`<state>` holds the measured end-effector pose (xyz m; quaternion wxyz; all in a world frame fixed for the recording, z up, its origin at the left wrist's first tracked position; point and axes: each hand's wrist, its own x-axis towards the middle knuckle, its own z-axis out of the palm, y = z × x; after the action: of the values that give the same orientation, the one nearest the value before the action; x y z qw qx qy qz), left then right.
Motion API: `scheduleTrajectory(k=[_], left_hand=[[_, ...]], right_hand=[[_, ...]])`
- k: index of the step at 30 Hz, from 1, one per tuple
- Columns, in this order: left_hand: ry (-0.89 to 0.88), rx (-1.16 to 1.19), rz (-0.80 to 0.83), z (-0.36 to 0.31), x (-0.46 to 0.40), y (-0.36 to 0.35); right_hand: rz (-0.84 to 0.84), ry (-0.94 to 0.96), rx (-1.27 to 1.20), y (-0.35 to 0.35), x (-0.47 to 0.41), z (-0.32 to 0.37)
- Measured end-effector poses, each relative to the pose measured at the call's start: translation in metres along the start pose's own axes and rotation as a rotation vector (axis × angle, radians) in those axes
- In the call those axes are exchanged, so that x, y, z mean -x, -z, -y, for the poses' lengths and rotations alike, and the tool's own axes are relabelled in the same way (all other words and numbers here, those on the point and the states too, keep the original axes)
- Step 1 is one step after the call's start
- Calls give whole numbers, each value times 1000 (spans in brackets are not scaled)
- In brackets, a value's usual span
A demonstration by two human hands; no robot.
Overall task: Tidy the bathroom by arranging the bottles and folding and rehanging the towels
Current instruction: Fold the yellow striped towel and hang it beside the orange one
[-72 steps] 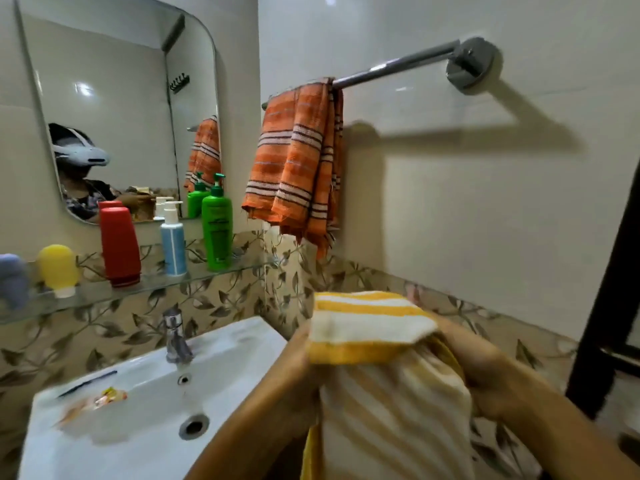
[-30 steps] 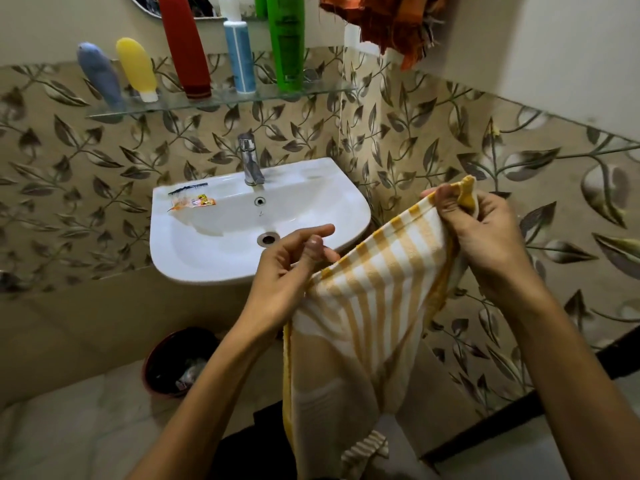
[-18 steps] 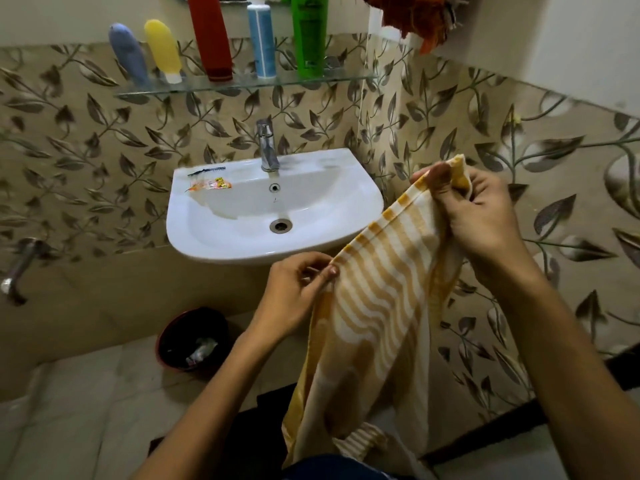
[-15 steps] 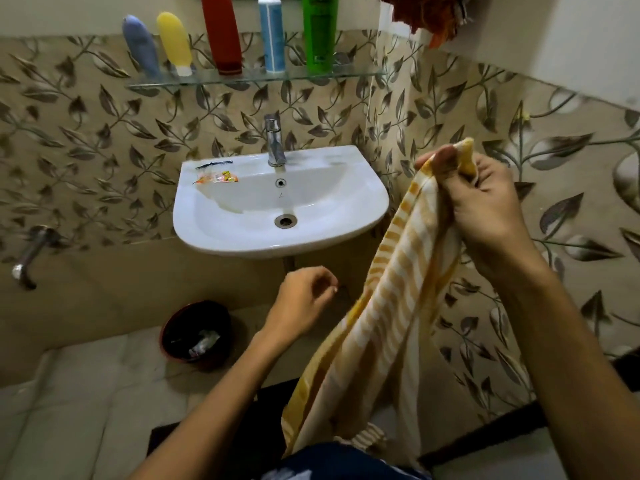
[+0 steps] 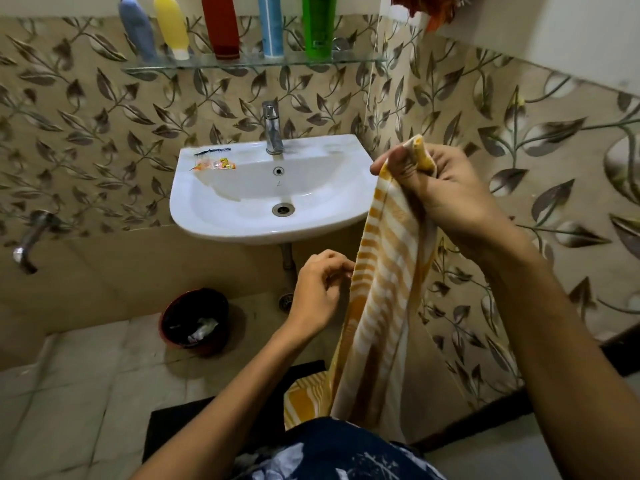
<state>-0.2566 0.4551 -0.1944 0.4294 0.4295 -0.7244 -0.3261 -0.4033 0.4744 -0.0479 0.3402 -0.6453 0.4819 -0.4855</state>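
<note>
Yellow-and-white striped towel [image 5: 381, 299], soft woven cloth, hanging limp from right hand [image 5: 446, 199], fingers [image 5: 398, 161] pinching 1 top corner high so the length drops straight for folding. Left hand [image 5: 317, 289] just beside the towel's left edge, fingers loosely curled, gripping nothing. Farther back: glossy white sink [image 5: 207, 223]; 5 smooth plastic bottles [image 5: 220, 26] upright on glass shelf [image 5: 360, 59].

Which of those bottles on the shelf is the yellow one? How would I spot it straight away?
Look above the white sink to the glass shelf on the leaf-patterned wall. Five bottles stand there; the yellow bottle is second from the left, between a grey-blue bottle and a red bottle. It alone is yellow, rounded, standing on a white cap.
</note>
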Motion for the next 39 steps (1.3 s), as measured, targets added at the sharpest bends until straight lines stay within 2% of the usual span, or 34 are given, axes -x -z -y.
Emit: scheduleTrajectory(k=[4,11,14,17,21,24,25,26,28,29,30,31,34,39], left_hand=[[46,23,23,2,0,-1],[136,271,56,11,9,-6],[124,239,72,17,19,-11],[140,98,-1,25,23,-15],[173,125,-77,28,20,-9],[178,193,-158,20,15,3],[151,219,-155,14,14,6],[109,235,-130,7,12,9],[-3,219,-33,-12,9,15],[-56,200,18,-21,7,17],[-97,185,52,-27,6,20],[-121,171,63,-32,4,24],[-100,128,52,-34,3,36],[-34,137,166,-25,16,39]], right_hand=[[14,-5,-2,-2,0,-1],[50,12,59,-6,-3,-6],[21,29,56,-4,-6,-8],[-5,58,51,2,-8,-5],[-36,16,90,21,-8,-3],[-119,-63,228,37,-7,-8],[-60,-93,302,37,-5,-10],[74,-108,383,34,-1,-14],[443,-108,534,14,12,-26],[578,-101,602,1,19,-32],[638,-80,657,-11,25,-37],[631,-55,695,-19,27,-41],[462,-46,793,-18,26,-39],[235,71,763,-11,18,-29]])
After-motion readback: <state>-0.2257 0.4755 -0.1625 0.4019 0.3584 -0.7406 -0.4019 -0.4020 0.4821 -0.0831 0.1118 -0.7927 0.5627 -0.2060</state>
